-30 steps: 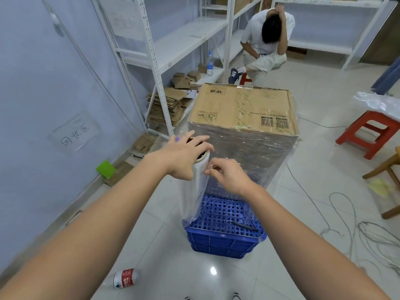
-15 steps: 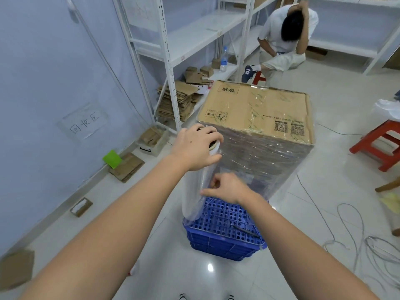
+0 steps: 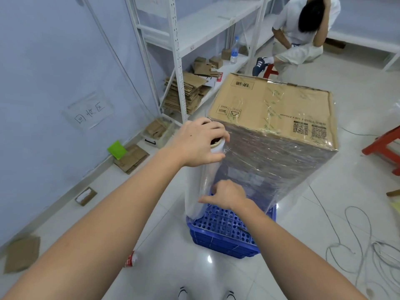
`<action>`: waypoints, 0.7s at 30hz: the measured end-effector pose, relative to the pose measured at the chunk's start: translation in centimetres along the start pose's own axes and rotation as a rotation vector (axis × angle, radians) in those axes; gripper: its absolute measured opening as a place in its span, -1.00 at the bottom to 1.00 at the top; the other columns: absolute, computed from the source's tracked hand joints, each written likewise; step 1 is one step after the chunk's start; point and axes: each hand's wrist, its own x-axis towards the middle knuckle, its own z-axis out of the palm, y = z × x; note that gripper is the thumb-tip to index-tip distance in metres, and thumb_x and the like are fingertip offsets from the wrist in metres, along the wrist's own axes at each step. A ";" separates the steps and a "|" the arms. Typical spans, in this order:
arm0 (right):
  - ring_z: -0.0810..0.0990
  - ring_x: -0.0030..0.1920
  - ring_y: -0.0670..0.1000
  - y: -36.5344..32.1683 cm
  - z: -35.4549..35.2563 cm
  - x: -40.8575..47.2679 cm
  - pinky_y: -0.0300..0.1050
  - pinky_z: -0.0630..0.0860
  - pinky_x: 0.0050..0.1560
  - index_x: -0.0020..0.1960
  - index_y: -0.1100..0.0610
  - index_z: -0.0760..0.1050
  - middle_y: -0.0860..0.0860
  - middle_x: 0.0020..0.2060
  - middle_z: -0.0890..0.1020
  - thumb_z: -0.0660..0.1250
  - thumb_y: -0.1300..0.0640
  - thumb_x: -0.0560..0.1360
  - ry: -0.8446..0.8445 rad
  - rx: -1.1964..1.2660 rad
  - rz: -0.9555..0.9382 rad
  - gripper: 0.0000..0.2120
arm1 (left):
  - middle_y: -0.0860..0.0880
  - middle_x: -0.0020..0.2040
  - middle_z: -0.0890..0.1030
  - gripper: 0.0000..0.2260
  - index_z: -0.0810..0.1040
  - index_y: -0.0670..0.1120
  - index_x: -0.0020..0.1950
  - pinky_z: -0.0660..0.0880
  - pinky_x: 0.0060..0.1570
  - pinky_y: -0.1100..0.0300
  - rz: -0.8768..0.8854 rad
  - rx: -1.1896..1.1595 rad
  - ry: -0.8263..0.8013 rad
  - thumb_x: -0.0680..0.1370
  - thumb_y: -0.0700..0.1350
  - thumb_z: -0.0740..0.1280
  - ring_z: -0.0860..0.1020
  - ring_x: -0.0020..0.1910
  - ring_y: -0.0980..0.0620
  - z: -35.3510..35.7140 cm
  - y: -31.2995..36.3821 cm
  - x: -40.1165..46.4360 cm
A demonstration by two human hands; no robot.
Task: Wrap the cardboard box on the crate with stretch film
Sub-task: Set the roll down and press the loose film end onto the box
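A tall cardboard box [image 3: 272, 107] stands on a blue perforated crate [image 3: 225, 232]. Clear stretch film covers its near sides. An upright roll of stretch film [image 3: 203, 180] stands at the box's near left corner. My left hand [image 3: 199, 141] grips the top end of the roll, fingers curled over its cardboard core. My right hand [image 3: 227, 194] grips the roll low down, just above the crate. Film runs from the roll onto the box face.
White metal shelving [image 3: 179, 61] with flattened cardboard stands at the left by the blue wall. A person [image 3: 303, 33] sits on a stool behind the box. A red stool [image 3: 383, 146] and loose cables [image 3: 357, 245] lie at the right. A small can [image 3: 131, 259] lies on the floor.
I have moved to the left around the box, so its near left corner now faces me. My right hand slid down the roll towards the crate.
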 end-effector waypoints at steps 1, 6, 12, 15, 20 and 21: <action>0.54 -0.31 0.02 -0.5 0.6 0.0 -0.06 0.43 -0.31 -0.24 0.11 0.48 -0.03 -0.32 0.58 0.16 -0.62 0.27 0.001 -0.012 0.039 -0.26 | 0.28 0.33 0.51 -0.63 0.55 0.29 0.23 0.47 0.14 -0.01 -0.004 0.004 0.004 0.46 0.32 0.29 0.40 0.35 0.09 0.1 0.2 0.1; 0.62 -0.07 0.17 -1.2 3.2 0.7 -0.04 0.43 -0.18 -0.08 0.12 0.55 0.11 -0.11 0.66 0.12 -0.29 0.60 0.045 0.021 0.008 -0.50 | 0.26 0.31 0.53 -0.62 0.56 0.28 0.23 0.47 0.13 -0.02 0.007 0.008 0.023 0.46 0.31 0.27 0.42 0.33 0.08 0.2 0.1 0.0; 0.60 -0.20 0.16 -0.8 4.2 0.2 -0.07 0.48 -0.26 -0.23 0.05 0.51 0.05 -0.29 0.62 0.18 -0.09 0.57 0.083 0.106 -0.019 -0.69 | 0.26 0.30 0.53 -0.64 0.56 0.28 0.22 0.48 0.12 -0.03 0.014 0.000 0.043 0.46 0.31 0.30 0.42 0.32 0.09 0.2 -0.2 -0.4; 0.56 -0.30 0.06 -1.8 4.7 0.3 -0.09 0.46 -0.33 -0.29 0.07 0.47 0.01 -0.33 0.60 0.17 -0.45 0.41 0.012 0.087 0.098 -0.43 | 0.27 0.30 0.53 -0.64 0.55 0.29 0.23 0.47 0.16 -0.03 0.010 0.008 0.043 0.46 0.31 0.30 0.42 0.33 0.09 0.3 0.1 -0.4; 0.60 -0.18 0.14 -3.2 7.1 1.0 -0.04 0.50 -0.25 -0.16 0.16 0.54 0.09 -0.21 0.62 0.11 -0.29 0.58 0.017 0.140 0.113 -0.46 | 0.25 0.29 0.53 -0.64 0.56 0.27 0.23 0.48 0.14 -0.05 0.018 0.021 0.060 0.47 0.31 0.29 0.44 0.31 0.06 0.5 0.6 -0.7; 0.61 -0.18 0.14 -3.0 7.6 1.0 -0.04 0.51 -0.23 -0.12 0.15 0.58 0.10 -0.21 0.63 0.11 -0.20 0.62 0.040 0.141 0.100 -0.52 | 0.25 0.29 0.54 -0.64 0.57 0.27 0.23 0.48 0.14 -0.05 0.020 0.021 0.063 0.47 0.30 0.29 0.44 0.30 0.06 0.5 0.6 -0.8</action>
